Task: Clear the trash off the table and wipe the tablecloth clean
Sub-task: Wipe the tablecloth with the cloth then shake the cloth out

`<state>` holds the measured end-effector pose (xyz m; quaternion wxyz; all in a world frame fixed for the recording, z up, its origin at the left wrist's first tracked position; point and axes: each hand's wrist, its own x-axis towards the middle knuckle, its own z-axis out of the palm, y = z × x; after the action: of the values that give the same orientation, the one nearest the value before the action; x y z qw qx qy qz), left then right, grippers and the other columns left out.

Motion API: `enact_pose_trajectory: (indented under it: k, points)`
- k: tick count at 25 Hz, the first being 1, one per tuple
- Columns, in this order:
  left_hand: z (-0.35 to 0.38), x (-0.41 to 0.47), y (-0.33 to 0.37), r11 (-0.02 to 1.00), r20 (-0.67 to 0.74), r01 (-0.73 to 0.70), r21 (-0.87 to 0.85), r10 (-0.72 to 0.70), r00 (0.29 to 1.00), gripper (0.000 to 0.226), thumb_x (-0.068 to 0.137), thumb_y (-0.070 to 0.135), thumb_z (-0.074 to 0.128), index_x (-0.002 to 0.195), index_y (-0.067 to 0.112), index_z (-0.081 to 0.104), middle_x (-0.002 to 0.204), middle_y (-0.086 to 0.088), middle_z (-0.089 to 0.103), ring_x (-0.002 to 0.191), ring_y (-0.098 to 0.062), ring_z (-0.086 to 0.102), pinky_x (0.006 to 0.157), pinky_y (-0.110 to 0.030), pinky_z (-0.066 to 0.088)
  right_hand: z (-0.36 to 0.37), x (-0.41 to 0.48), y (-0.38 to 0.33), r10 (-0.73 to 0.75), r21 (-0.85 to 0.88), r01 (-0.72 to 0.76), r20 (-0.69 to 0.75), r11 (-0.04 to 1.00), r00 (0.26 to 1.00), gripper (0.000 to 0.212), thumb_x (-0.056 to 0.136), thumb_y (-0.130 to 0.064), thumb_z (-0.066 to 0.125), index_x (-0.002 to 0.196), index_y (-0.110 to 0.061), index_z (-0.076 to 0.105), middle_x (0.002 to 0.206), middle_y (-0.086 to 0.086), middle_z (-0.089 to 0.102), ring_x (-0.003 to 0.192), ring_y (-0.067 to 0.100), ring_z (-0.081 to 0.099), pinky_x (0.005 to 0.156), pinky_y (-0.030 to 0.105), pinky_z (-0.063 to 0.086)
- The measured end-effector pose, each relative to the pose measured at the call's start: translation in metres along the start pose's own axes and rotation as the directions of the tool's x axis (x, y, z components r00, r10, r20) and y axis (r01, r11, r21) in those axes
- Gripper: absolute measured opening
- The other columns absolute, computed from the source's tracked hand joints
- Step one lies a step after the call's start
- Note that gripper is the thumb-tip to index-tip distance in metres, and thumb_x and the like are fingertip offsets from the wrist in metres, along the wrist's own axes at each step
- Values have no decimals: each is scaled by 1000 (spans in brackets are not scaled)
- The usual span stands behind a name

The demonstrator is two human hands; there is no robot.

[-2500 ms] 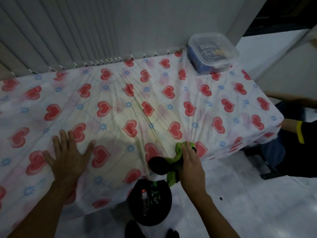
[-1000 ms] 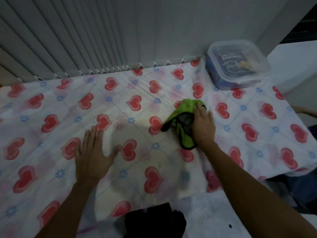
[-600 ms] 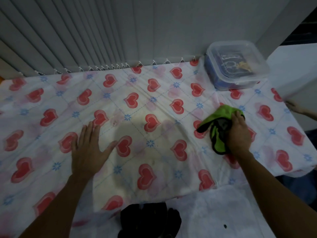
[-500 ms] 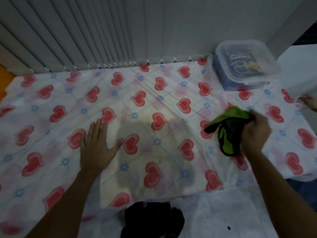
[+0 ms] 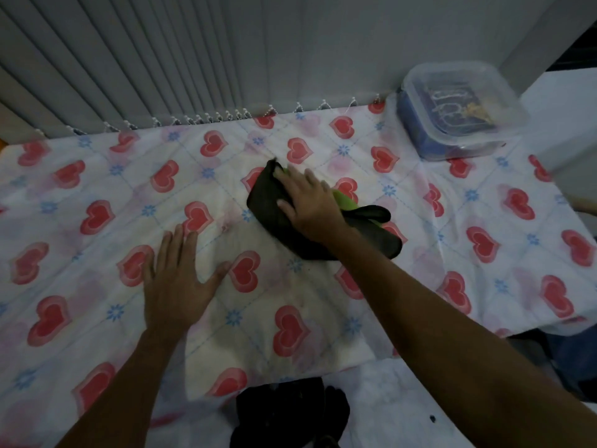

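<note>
A white tablecloth point(image 5: 97, 189) printed with red hearts and blue flowers covers the table. My right hand point(image 5: 310, 202) presses flat on a green and black cleaning cloth point(image 5: 268, 198) near the middle of the table, towards the back. My left hand point(image 5: 176, 279) lies flat on the tablecloth with fingers spread, nearer the front edge and left of the cloth. A yellowish patch shows on the tablecloth between my hands.
A lidded clear plastic box point(image 5: 458, 108) with dark contents stands at the back right corner. Vertical blinds point(image 5: 161, 59) hang behind the table. A black object point(image 5: 290, 412) sits on the floor below the front edge. Part of another person point(image 5: 581, 205) shows at the right.
My right hand has slid the cleaning cloth from the right side of the table back to the left, towards the middle. The cloth now shows more of its black side. My left hand stays put.
</note>
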<state>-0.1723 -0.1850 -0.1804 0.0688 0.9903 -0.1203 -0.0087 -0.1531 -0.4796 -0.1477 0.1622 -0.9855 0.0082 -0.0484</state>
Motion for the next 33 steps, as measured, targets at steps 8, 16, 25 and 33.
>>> enact_pose_trajectory:
  k: [8,16,25,33]
  points:
    - [-1,2,2,1000,3,6,19,-6,1000,98,86,84,30,159,19,25,170,-6,21,157,-27,19,121,-60,24,5,-6,92,259,-209,-258,-24,943,966,52,108,-37,24,155,-20,35,165,5,24,153,29,20,122,52,19]
    - [-4,2,8,999,-5,19,30,-18,1000,99,84,84,29,158,19,29,169,-6,24,156,-28,23,120,-60,25,-45,-86,212,655,-147,-687,-212,712,725,65,101,-37,15,150,-5,42,156,20,39,146,39,34,117,54,28]
    - [-5,-1,9,1000,-14,15,17,-15,1000,95,84,81,33,157,20,30,167,-8,27,155,-29,25,119,-60,27,-44,-97,218,683,-144,-721,-240,678,690,55,106,-33,23,154,-8,35,162,14,31,151,34,23,122,50,20]
    - [-5,-2,6,1000,-2,26,16,-26,1000,95,85,82,30,158,21,28,169,-6,24,156,-28,23,118,-60,27,-55,-103,218,711,-196,-757,-260,624,653,47,105,-27,37,145,-4,47,151,20,45,139,41,40,112,53,35]
